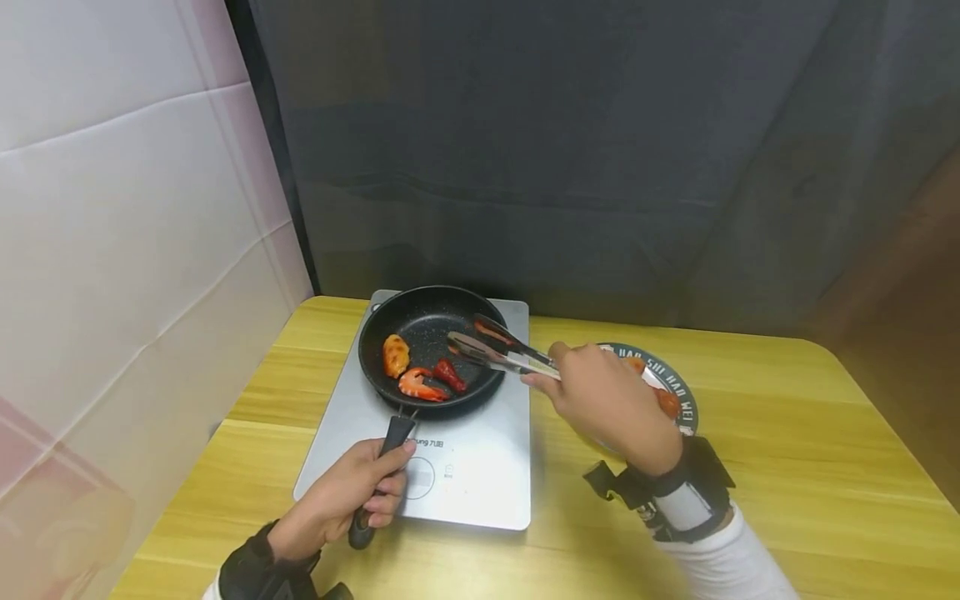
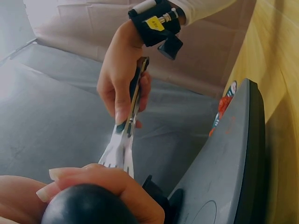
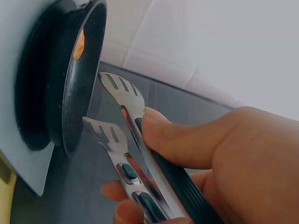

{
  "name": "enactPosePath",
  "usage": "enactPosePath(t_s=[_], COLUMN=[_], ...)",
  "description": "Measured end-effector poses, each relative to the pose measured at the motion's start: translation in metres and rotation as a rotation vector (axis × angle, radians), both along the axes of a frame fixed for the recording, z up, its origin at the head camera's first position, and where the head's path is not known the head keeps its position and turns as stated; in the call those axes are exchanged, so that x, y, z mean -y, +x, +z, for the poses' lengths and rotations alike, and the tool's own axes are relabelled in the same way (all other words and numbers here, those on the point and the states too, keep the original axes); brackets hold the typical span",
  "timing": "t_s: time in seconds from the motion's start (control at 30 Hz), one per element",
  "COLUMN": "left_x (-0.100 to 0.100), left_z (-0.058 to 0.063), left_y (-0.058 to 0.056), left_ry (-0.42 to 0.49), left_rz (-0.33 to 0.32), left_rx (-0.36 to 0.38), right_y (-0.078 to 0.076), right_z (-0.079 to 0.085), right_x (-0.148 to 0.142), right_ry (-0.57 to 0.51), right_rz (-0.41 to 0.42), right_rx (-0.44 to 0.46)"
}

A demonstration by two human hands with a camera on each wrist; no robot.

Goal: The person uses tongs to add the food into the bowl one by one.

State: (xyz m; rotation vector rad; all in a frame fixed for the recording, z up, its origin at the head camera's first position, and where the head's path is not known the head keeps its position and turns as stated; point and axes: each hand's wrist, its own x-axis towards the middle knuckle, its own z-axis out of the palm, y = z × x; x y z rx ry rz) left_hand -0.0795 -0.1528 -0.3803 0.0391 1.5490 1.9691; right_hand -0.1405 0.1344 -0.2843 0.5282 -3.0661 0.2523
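Observation:
My left hand [image 1: 348,492] grips the black handle [image 1: 400,428] of a frying pan [image 1: 433,310]. In the pan lie a browned piece that looks like a chicken wing [image 1: 395,356], an orange shrimp [image 1: 420,385] and a small red drumstick [image 1: 450,375]. My right hand [image 1: 611,400] holds metal tongs [image 3: 126,95] with dark green grips, thumb on one arm and fingers on the other. Their slotted tips stand apart over the pan's right side, with nothing visible between them. Part of the left hand is hidden behind the handle end in the left wrist view.
The pan stands on a flat silver cooktop [image 1: 487,492] on a yellow wooden table [image 1: 795,417]. A plate [image 1: 681,387] with a lettered dark rim, partly hidden by my right hand, bears reddish food [image 1: 667,403]. Dark cloth [image 1: 570,167] hangs behind; a pale wall [image 1: 142,233] stands left.

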Motion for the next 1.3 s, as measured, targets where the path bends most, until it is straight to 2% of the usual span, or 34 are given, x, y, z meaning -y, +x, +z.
enactPosePath(t_s=[0.23, 0.5, 0.73, 0.97, 1.17, 1.3], left_x=[0.000, 0.001, 0.000, 0.000, 0.000, 0.000], left_z=[0.000, 0.000, 0.000, 0.000, 0.000, 0.000], left_y=[0.000, 0.000, 0.000, 0.000, 0.000, 0.000], left_ry=[0.006, 0.012, 0.018, 0.009, 0.016, 0.014], left_rz=[-0.003, -0.006, -0.008, -0.001, -0.001, -0.002], left_rx=[0.005, 0.005, 0.010, 0.012, 0.008, 0.009], right_y=[0.000, 0.000, 0.002, 0.003, 0.006, 0.009], right_z=[-0.008, -0.016, -0.027, -0.038, -0.044, -0.048], right_x=[-0.022, -0.048, -0.075, -0.102, -0.119, -0.128], right_ry=[-0.047, -0.055, -0.152, -0.196, -0.197, -0.183], right_rz=[-0.005, -0.012, -0.078, -0.146, -0.222, -0.219], right_rx=[-0.037, -0.104, -0.077, -0.043, 0.005, -0.007])
